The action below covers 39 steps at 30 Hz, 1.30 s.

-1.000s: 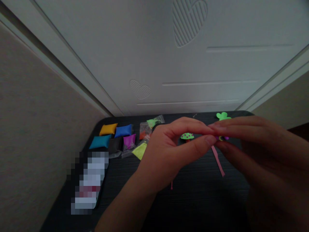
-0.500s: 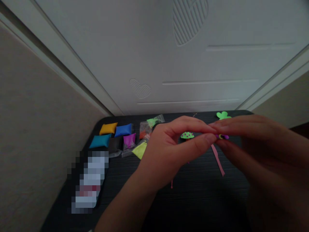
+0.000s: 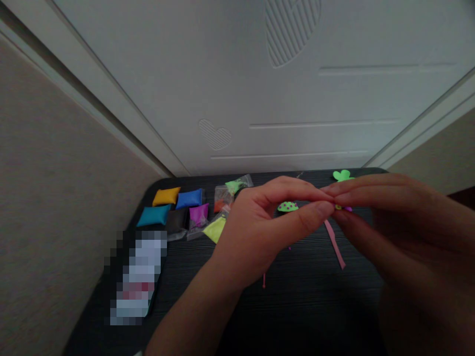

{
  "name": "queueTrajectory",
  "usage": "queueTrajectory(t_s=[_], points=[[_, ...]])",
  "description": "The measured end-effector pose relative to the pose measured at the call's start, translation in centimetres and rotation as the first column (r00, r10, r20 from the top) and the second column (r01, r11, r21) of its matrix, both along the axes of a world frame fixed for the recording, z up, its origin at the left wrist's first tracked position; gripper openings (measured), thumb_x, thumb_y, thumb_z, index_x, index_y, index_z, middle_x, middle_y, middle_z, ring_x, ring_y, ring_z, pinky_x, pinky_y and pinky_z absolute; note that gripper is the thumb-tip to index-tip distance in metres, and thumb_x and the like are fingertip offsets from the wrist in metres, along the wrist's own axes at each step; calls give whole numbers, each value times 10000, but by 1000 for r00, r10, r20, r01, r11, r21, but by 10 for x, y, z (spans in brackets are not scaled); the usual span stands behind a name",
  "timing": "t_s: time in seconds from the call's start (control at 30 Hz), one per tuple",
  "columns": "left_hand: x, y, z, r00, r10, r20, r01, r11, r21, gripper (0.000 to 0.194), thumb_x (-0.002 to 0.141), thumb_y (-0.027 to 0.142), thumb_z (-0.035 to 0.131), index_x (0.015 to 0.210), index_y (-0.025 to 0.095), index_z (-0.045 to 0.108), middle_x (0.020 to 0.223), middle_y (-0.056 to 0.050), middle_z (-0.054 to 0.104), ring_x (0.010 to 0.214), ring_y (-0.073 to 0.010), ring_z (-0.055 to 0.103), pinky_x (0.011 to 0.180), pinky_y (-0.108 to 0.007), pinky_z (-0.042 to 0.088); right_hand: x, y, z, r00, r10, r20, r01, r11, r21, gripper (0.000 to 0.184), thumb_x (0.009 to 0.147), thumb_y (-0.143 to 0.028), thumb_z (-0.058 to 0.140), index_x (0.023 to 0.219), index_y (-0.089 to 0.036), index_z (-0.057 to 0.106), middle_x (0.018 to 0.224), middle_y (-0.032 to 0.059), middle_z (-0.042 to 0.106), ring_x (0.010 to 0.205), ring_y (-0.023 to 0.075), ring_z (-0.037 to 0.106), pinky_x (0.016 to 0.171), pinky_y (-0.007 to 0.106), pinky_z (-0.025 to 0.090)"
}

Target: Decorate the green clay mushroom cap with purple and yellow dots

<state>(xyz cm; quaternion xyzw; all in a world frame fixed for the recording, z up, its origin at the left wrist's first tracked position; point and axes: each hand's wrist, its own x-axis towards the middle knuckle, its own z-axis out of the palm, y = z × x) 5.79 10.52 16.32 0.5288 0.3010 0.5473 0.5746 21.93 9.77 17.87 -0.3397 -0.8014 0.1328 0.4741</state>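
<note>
Between my fingertips is a small purple and yellow clay piece (image 3: 348, 208), mostly covered by the fingers. My left hand (image 3: 267, 222) pinches it from the left with thumb and forefinger. From the right, my right hand (image 3: 404, 222) closes thumb and fingers on the same piece, the fingertips of both hands touching. Behind my left hand shows a green mushroom cap with purple dots (image 3: 288, 206), partly hidden. A flat pink strip (image 3: 335, 245) lies on the table under the fingertips. A thin pink stick-like piece (image 3: 264, 280) pokes out below my left wrist.
Clay packets, among them a yellow one (image 3: 166, 196), a blue one (image 3: 189, 199) and a teal one (image 3: 154, 215), lie at the back left of the dark table (image 3: 208, 277). A phone (image 3: 139, 277) with a blurred screen lies nearer. A green clover shape (image 3: 342, 176) lies behind my right hand.
My fingers have shifted slightly on the clay piece, and more of its yellow part is covered or turned. Both hands stay pressed together in nearly the same place.
</note>
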Motion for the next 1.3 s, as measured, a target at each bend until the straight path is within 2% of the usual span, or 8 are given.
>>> queueTrajectory(t_s=[0.17, 0.37, 0.67, 0.9, 1.03, 1.17, 1.3], points=[[0, 1, 1, 1000, -16, 5, 16, 1000, -14, 98, 716, 160, 643, 785, 212, 688, 814, 29, 636, 808, -89, 580, 745, -206, 443, 1, 0, 0, 1000, 10, -13, -11, 999, -34, 471, 602, -3, 666, 1017, -217, 611, 975, -15, 651, 873, 173, 600, 710, 298, 512], [0, 0, 1, 1000, -16, 7, 16, 1000, -3, 108, 707, 151, 653, 777, 224, 689, 823, 45, 640, 823, -78, 581, 764, -192, 444, 3, -1, 3, 998, 16, -57, -20, 997, -73, 425, 634, 8, 627, 982, -236, 623, 945, -16, 659, 863, 180, 608, 683, 305, 524], [-2, 0, 1, 999, -46, -26, 46, 999, 10, 101, 708, 159, 651, 780, 217, 689, 840, 18, 641, 836, -110, 585, 781, -235, 454, 4, 1, 2, 998, 8, -64, -15, 994, -109, 336, 680, -38, 615, 928, -264, 643, 919, -42, 662, 834, 162, 614, 701, 292, 508], [-2, 0, 3, 997, -60, -49, 59, 998, -18, 82, 705, 181, 650, 763, 217, 695, 828, -3, 649, 831, -134, 590, 765, -255, 450, 4, 1, 3, 994, 51, -98, -67, 984, -166, 317, 673, -17, 614, 909, -225, 651, 889, -25, 668, 821, 153, 614, 688, 260, 502], [-2, 0, 3, 996, -55, -67, 54, 998, -12, 84, 708, 182, 647, 767, 216, 695, 828, -7, 651, 827, -136, 589, 761, -257, 448, 5, 1, 4, 997, 29, -77, -41, 986, -162, 343, 681, -32, 616, 940, -257, 646, 887, -39, 667, 800, 146, 619, 639, 252, 501], [-1, 1, 2, 996, -51, -73, 51, 999, -2, 79, 708, 179, 648, 762, 214, 692, 815, -5, 647, 815, -129, 586, 750, -250, 446, 4, -1, 2, 996, 6, -90, -23, 981, -193, 293, 686, -42, 619, 907, -231, 651, 868, -29, 669, 782, 151, 619, 619, 253, 491], [-1, 1, 1, 998, -41, -40, 41, 999, -9, 91, 703, 166, 654, 759, 227, 693, 816, 13, 641, 812, -111, 582, 745, -225, 441, -2, -5, -2, 972, -75, -222, 31, 981, -192, 235, 706, -55, 602, 871, -212, 661, 851, -9, 668, 795, 166, 613, 648, 274, 478]])
